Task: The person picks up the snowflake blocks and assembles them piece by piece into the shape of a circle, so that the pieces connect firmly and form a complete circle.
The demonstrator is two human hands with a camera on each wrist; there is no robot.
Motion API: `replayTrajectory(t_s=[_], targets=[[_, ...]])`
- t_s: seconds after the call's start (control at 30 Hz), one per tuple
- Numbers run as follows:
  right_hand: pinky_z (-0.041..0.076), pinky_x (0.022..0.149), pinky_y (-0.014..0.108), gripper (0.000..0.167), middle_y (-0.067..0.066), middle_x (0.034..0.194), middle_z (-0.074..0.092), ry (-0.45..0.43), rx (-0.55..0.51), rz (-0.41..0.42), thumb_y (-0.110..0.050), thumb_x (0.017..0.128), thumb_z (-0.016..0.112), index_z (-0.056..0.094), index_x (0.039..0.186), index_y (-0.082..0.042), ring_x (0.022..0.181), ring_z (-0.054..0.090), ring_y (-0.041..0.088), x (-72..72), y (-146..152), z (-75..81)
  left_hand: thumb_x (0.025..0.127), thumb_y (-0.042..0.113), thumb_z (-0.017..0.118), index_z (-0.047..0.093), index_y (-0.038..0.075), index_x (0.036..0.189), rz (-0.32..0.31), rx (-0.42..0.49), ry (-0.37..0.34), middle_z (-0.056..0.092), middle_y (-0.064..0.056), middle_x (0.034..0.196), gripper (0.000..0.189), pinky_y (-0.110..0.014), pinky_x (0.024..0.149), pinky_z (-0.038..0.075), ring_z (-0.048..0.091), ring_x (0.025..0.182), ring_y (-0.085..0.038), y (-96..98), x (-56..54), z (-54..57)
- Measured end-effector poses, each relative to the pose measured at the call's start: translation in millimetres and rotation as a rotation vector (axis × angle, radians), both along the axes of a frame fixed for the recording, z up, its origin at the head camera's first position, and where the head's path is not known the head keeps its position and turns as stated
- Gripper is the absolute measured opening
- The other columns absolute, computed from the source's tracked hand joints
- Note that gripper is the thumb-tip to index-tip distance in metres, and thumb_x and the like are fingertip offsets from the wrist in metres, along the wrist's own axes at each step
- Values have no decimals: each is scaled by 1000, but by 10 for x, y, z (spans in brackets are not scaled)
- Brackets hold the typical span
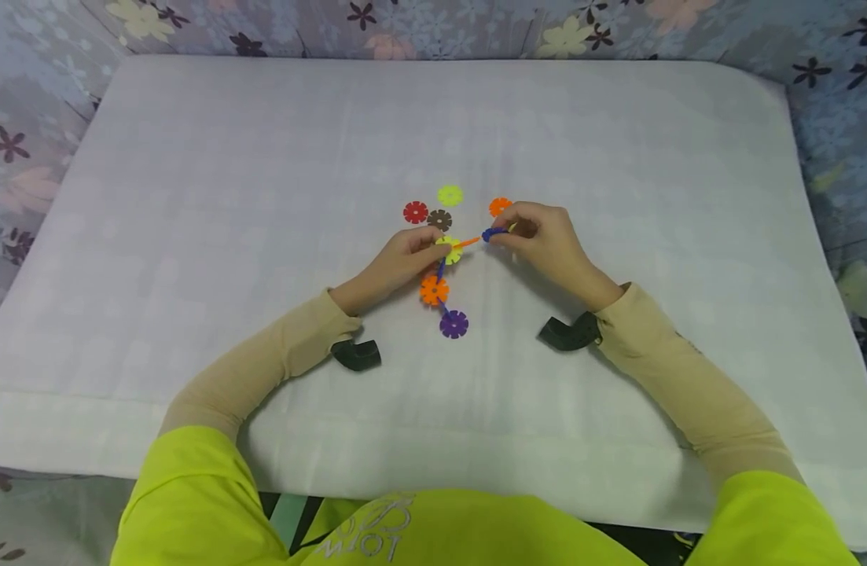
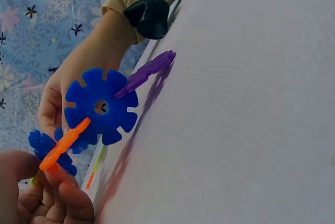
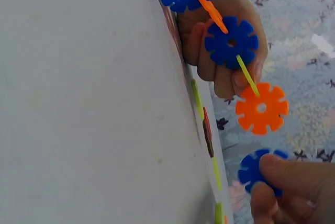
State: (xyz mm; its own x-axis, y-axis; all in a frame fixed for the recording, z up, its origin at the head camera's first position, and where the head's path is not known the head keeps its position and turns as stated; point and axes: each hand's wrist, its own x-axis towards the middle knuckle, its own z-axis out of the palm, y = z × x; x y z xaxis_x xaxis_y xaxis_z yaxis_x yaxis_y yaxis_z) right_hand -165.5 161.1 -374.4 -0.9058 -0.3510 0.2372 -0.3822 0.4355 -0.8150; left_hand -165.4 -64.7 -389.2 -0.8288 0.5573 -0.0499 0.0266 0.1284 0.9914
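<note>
While the left hand pinches the yellow notched disc of a chain of flat, round, plastic-looking discs slotted together, the right hand pinches a loose blue notched disc between thumb and fingers. That blue disc is just right of the chain, near but apart from the orange notched disc that forms its far end. From there the chain runs back through the yellow disc, a blue disc, a second orange disc and another blue disc, to a purple notched disc at the end nearer the person.

Beyond the chain lie a loose red disc and a brown disc beside it, with a yellow-green disc farther off. A loose orange disc lies beyond the chain and to its right, beside the right hand's fingers.

Under the chain spreads the white-covered bench. On either side of it, a bent dark piece hangs by each beige sleeve, and floral-patterned fabric stands well beyond it
</note>
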Motion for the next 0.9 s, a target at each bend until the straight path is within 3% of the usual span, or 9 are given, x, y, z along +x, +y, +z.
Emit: replayTrajectory(t_s=[0.17,0.33,0.5,0.73,0.9], targets=[[46,59,21,11,13,81,62,-56,-107,42,7,76,66,60,85,5,65,60,18,-13,35,-8,92,10,50,51,0,81,7,-19,-10,45,-9,65,15,-23,58,35,40,59,-18,-10,10,9],[48,52,28,13,20,74,60,-288,-270,55,3,81,62,54,90,7,56,59,20,-7,35,7,92,9,50,50,-1,80,12,-25,-2,45,-8,65,16,-23,58,34,40,59,-17,-6,13,19],[48,52,29,13,15,70,61,-441,-329,88,-2,86,57,51,95,5,53,59,19,-13,35,6,92,10,50,50,0,79,16,-28,4,45,-8,65,16,-23,58,34,40,59,-16,0,9,12],[48,52,28,23,12,72,63,-517,-316,118,-5,88,56,50,106,8,55,59,18,-14,36,-14,92,9,50,51,-1,80,-12,-33,18,44,-8,65,15,-23,57,33,39,59,-16,-3,6,3],[47,51,27,16,12,71,63,-499,-356,177,-2,87,56,52,101,7,53,59,19,-17,8,-51,91,8,51,53,-1,81,-43,-29,34,45,-8,63,14,-23,56,33,40,57,-16,-18,5,-9]])
